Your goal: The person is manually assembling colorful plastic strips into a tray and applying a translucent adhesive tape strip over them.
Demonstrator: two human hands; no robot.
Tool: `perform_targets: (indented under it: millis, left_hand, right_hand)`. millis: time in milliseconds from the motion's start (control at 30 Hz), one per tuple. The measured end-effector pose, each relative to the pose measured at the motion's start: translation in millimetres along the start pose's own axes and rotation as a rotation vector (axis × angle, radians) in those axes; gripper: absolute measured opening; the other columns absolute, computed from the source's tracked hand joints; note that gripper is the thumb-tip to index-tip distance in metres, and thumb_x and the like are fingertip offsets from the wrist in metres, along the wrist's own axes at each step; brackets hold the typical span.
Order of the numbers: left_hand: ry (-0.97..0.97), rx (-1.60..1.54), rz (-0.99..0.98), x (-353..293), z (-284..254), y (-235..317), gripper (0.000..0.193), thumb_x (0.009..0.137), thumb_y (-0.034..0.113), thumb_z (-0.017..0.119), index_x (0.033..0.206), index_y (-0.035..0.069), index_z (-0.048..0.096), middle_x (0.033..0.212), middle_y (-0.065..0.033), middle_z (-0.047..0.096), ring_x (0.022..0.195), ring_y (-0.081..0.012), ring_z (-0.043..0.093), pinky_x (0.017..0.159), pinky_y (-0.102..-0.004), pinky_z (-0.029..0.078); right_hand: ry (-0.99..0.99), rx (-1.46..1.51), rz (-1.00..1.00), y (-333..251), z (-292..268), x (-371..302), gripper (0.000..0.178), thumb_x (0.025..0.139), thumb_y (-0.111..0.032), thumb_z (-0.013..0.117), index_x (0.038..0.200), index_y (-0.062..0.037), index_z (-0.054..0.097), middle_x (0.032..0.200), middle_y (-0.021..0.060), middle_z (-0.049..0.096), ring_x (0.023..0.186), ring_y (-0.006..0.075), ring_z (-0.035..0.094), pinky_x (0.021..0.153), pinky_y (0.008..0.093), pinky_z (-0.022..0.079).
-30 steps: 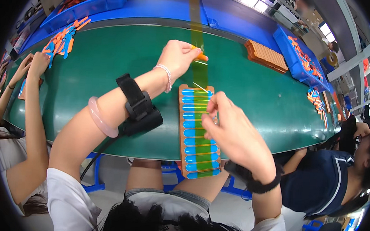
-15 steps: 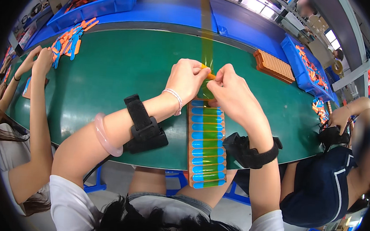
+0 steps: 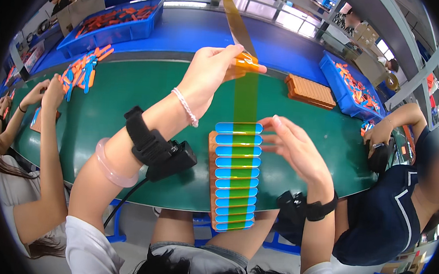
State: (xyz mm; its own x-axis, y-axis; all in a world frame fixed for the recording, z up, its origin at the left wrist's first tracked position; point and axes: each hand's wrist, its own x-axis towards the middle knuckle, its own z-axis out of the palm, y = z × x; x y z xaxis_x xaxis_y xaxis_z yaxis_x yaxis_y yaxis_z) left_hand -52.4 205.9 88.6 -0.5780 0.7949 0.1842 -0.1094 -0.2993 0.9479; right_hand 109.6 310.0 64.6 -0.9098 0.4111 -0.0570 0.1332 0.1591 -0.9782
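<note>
In front of me, blue round-ended strips (image 3: 223,161) lie in a row on a brown grooved tray (image 3: 211,159). A band of clear yellow tape (image 3: 246,101) runs over their middles and stretches up to my left hand (image 3: 203,75). That hand is closed on the tape, with a folded orange-looking part at its fingers. At the far end, the top strip sits beyond the tray's edge. My right hand (image 3: 297,147) is beside the right ends of the upper strips, fingers apart; whether a fingertip touches a strip I cannot tell.
Beyond my left hand more tape (image 3: 234,20) rises to the back. Stacked brown trays (image 3: 310,91) and a blue bin (image 3: 350,90) stand at right. At left are loose orange and blue strips (image 3: 86,73) and another blue bin (image 3: 113,30). Co-workers sit on both sides.
My left hand has risen away with the tape. My right hand has let go of the tape and come down beside the upper strips, its fingers opening.
</note>
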Motion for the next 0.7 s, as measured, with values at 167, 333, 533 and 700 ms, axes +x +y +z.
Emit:
perform_targets:
  millis: [167, 333, 533, 700]
  left_hand:
    - [-0.083, -0.042, 0.001, 1, 14, 15, 0.031, 0.087, 0.025, 0.04, 0.098, -0.001, 0.052, 0.094, -0.0152, 0.06, 0.085, -0.0171, 0.057, 0.081, -0.0285, 0.042]
    - [-0.25, 0.615, 0.317, 9, -12, 4, 0.028, 0.087, 0.021, 0.037, 0.096, -0.003, 0.05, 0.088, -0.0136, 0.061, 0.084, -0.0227, 0.058, 0.08, -0.0307, 0.042]
    - [-0.498, 1.924, 0.606, -29, -35, -36, 0.034, 0.073, 0.014, 0.052, 0.107, 0.008, 0.049, 0.1, -0.0117, 0.053, 0.093, -0.03, 0.052, 0.084, -0.0361, 0.04]
    - [-0.968, 1.436, 0.607, -73, 6, -47, 0.046, 0.067, 0.006, 0.056, 0.112, 0.006, 0.045, 0.117, -0.0137, 0.042, 0.111, -0.0296, 0.037, 0.092, -0.036, 0.033]
  right_hand:
    - [-0.187, 0.219, 0.049, -19, 5, -5, 0.032, 0.082, -0.028, 0.053, 0.093, 0.0014, 0.056, 0.082, 0.0038, 0.058, 0.073, 0.0085, 0.053, 0.068, 0.0221, 0.042]
    - [-0.25, 0.398, -0.009, -25, -4, -8, 0.024, 0.081, -0.025, 0.055, 0.083, -0.0011, 0.059, 0.076, 0.0014, 0.059, 0.067, 0.0049, 0.052, 0.063, 0.0189, 0.041]
    - [-0.196, 0.393, -0.013, -21, -18, -14, 0.018, 0.079, -0.022, 0.059, 0.078, -0.0038, 0.06, 0.071, -0.0015, 0.058, 0.06, 0.002, 0.048, 0.054, 0.0152, 0.037]
    - [-0.187, 0.352, 0.004, -8, -23, -8, 0.02, 0.077, -0.025, 0.06, 0.075, -0.0048, 0.06, 0.068, -0.0023, 0.057, 0.06, 0.0032, 0.046, 0.057, 0.0177, 0.037]
